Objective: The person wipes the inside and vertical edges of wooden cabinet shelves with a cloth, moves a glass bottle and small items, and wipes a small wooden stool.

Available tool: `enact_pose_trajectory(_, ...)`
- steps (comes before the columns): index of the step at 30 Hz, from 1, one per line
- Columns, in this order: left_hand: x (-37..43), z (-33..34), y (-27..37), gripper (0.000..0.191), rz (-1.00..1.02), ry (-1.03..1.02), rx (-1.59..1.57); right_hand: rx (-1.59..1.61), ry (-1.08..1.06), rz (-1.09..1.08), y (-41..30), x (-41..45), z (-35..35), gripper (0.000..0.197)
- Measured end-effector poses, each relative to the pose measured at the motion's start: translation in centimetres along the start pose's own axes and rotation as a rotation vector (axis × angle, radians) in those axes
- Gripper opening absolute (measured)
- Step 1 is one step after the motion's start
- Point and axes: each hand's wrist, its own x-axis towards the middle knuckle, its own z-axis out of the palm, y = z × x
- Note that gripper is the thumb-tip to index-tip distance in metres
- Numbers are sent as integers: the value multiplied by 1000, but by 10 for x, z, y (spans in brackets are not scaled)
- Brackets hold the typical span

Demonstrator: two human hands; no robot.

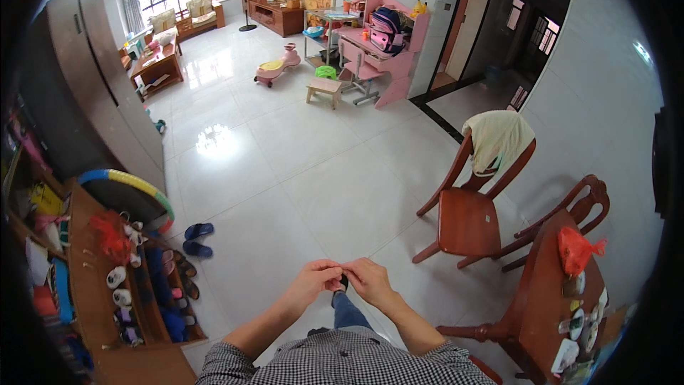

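My left hand (pixel 319 282) and my right hand (pixel 370 280) meet in front of my waist, fingertips touching. Thumbs and fingers are bent inward; no object shows between them, though the fingertips could hide something small. Below the hands, one leg in blue jeans (pixel 350 310) and a dark shoe stand on the pale tiled floor (pixel 320 192). A wooden chair (pixel 470 219) with a light cloth (pixel 499 136) over its back is ahead to the right. Beside it, the wooden table (pixel 539 272) carries a red plastic bag (pixel 577 251).
An open shoe cabinet (pixel 99 299) with several shoes lines the left, blue slippers (pixel 198 239) and a hula hoop (pixel 133 182) near it. Farther off are a small wooden stool (pixel 324 87), a pink ride-on toy (pixel 278 67), a pink desk (pixel 395 64) and a dark doorway (pixel 486 64).
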Motion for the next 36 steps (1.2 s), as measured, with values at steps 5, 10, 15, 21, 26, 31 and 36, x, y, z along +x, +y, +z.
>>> enact_pose_trajectory(5, 125, -4, 50, 9, -16, 42, 36, -10, 18, 23, 104, 85, 1, 9)
enact_pose_trajectory(10, 228, 5, 120, 8, 42, 142, 104, 26, 12, 113, 185, 180, -18, 6)
enact_pose_trajectory(15, 327, 19, 174, 11, -2, 182, 72, 9, -15, 51, 273, 259, -28, 6)
enact_pose_trajectory(21, 484, 32, 238, 11, -24, 126, 41, -46, 1, 42, 396, 362, -59, 4)
enact_pose_trajectory(26, 618, 95, 294, 13, -115, 8, 128, -194, 25, 231, 493, 422, -120, 5)
enact_pose_trajectory(31, 736, 144, 328, 9, -193, -99, 169, -101, 202, 446, 583, 470, -164, 7)
enact_pose_trajectory(36, 854, 165, 369, 11, -108, -35, 162, 149, 252, 519, 679, 544, -188, 12)
